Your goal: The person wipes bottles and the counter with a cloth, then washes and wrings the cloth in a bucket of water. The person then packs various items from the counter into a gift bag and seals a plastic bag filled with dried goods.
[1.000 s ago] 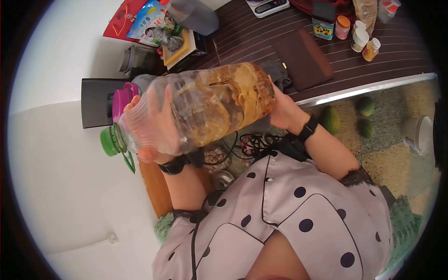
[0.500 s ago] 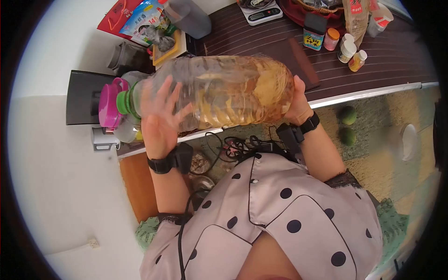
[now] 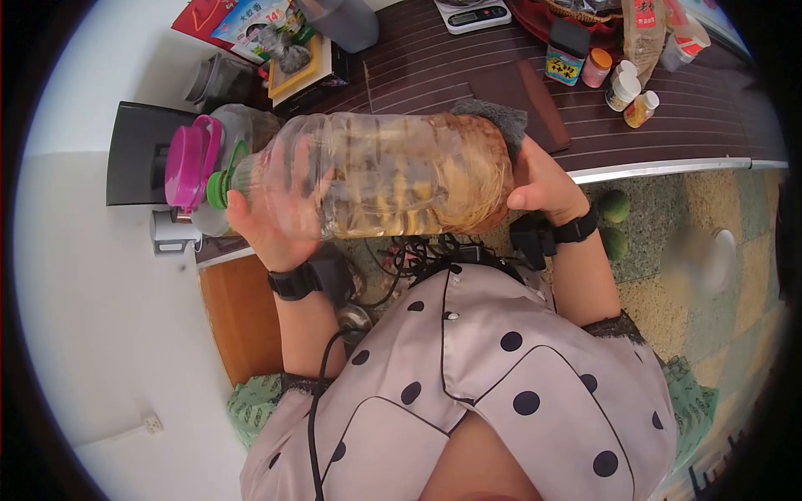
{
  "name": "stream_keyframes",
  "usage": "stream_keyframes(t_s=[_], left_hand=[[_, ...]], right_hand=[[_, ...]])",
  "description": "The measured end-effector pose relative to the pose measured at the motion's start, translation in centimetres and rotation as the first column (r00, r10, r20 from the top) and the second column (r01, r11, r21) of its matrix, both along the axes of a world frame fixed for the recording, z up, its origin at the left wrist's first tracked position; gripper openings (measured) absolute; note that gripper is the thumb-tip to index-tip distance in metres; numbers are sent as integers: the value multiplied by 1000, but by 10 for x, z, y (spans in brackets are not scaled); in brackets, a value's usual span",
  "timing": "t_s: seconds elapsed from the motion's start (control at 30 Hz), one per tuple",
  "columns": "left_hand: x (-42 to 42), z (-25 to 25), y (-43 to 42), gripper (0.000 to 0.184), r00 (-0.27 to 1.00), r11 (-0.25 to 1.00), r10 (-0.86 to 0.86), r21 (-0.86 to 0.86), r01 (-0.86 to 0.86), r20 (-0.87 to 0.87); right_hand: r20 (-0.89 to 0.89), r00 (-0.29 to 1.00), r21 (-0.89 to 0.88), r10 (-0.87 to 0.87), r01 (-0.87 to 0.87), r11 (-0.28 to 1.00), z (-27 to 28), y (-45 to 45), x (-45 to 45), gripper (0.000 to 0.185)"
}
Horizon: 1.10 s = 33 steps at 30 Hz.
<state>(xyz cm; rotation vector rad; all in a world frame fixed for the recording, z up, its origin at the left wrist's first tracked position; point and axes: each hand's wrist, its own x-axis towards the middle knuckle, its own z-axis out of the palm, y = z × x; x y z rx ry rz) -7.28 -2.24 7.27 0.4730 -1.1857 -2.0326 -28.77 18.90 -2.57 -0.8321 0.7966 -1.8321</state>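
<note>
A large clear plastic bottle [image 3: 376,175] lies sideways in the air before me, its green cap [image 3: 217,190] pointing left. Pale amber liquid and thin root-like strands show inside, the strands bunched at the base. My left hand [image 3: 280,221] supports the neck end, its fingers behind the bottle and seen through the plastic, the thumb near the cap. At the base end is my right hand [image 3: 547,179], closed on a grey cloth [image 3: 497,117] that is pressed against the bottle. The right fingertips are hidden behind the cloth and the bottle.
On the dark striped table [image 3: 418,71] are a kitchen scale [image 3: 476,17], several small bottles and a brown folded item [image 3: 535,104]. A pink-lidded jar [image 3: 190,163] stands left, close to the cap. Cables [image 3: 409,255] hang below the table edge.
The bottle has shifted slightly left and down and rolled a little. My left thumb has come round near the cap. The grey cloth now shows at the base by my right hand.
</note>
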Motion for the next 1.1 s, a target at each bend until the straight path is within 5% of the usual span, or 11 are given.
stream_keyframes(t_s=[0.27, 0.33, 0.47, 0.57, 0.63, 0.77, 0.83, 0.9, 0.97, 1.0, 1.1], left_hand=[[1, 3, -4, 76, 995, 978, 17, -206, -37, -95], [-7, 0, -1, 70, 999, 899, 43, -437, -39, -1], [-19, -14, 1, 65, 995, 888, 91, -455, -66, 35], [-26, -18, 10, 63, 985, 854, 161, -509, -109, 59], [-29, -18, 12, 63, 983, 830, 167, -550, -97, 78], [-33, -10, 11, 64, 993, 798, 99, -601, -44, 59], [-35, -6, 5, 64, 995, 837, 67, -547, -19, 69], [-41, -3, 3, 62, 995, 840, 58, -542, -8, 75], [-43, -3, 1, 61, 997, 844, 46, -536, -3, 66], [-44, -7, -2, 57, 989, 815, 86, -580, -1, 119], [-48, -18, -7, 51, 976, 759, 187, -647, -69, 115]], right_hand=[[-306, 937, 81, -169, 202, 976, 1, -2, 15, 76], [-674, 640, -102, -370, 415, 904, -6, -14, 24, 58], [-826, 541, -4, -155, 270, 963, 20, -17, 54, 60], [-808, 589, 126, -15, 197, 972, 32, -23, 63, 62], [-716, 655, -76, -240, 269, 960, 32, -32, 56, 58], [-685, 689, 85, -237, 398, 913, 38, -26, 28, 47], [-670, 628, -47, -396, 497, 867, 39, -17, 16, 45], [-433, 747, -66, -505, 533, 844, 52, -11, 7, 53], [-417, 736, -89, -534, 551, 830, 78, -1, -14, 49], [-605, 667, 46, -435, 575, 817, 78, 4, -30, 43], [-814, 459, 47, -355, 662, 748, 77, -11, -54, 37]])
